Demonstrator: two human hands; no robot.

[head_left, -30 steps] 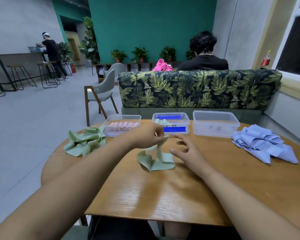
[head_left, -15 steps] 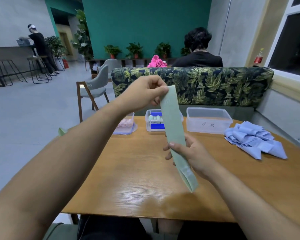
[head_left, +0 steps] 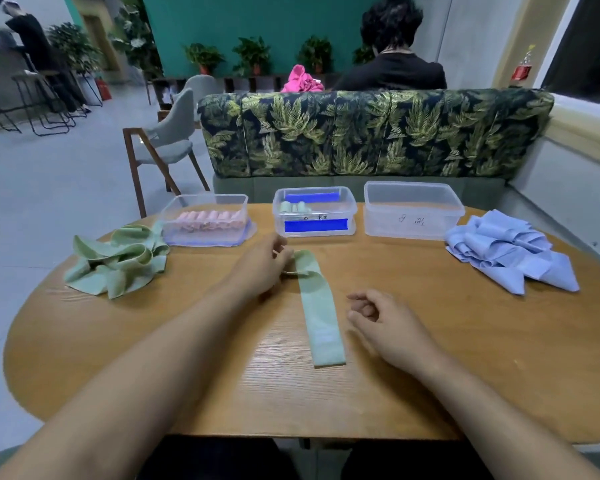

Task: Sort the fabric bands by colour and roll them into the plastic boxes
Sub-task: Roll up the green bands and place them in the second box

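Observation:
One green fabric band point(head_left: 321, 315) lies stretched flat on the wooden table point(head_left: 465, 358), running toward me. My left hand point(head_left: 262, 268) pinches its far end, which is folded over. Just right of the band, my right hand point(head_left: 385, 323) hovers with loosely curled fingers and holds nothing. At the back stand three plastic boxes: the left box point(head_left: 205, 218) holds pink rolls, the middle box point(head_left: 314, 211) holds a few green rolls, and the right box point(head_left: 413, 209) shows no bands. A pile of green bands point(head_left: 116, 261) lies at the left and a pile of blue bands point(head_left: 510, 249) at the right.
A leaf-patterned sofa point(head_left: 371, 133) backs onto the table's far edge, and a person point(head_left: 392, 50) sits behind it. A grey chair point(head_left: 167, 140) stands at the far left. Another person point(head_left: 32, 46) stands at a counter in the distance.
The green band, held up in the air between both hands half a second ago, now lies flat on the table. My right hand has let go of it; my left hand came down with its end.

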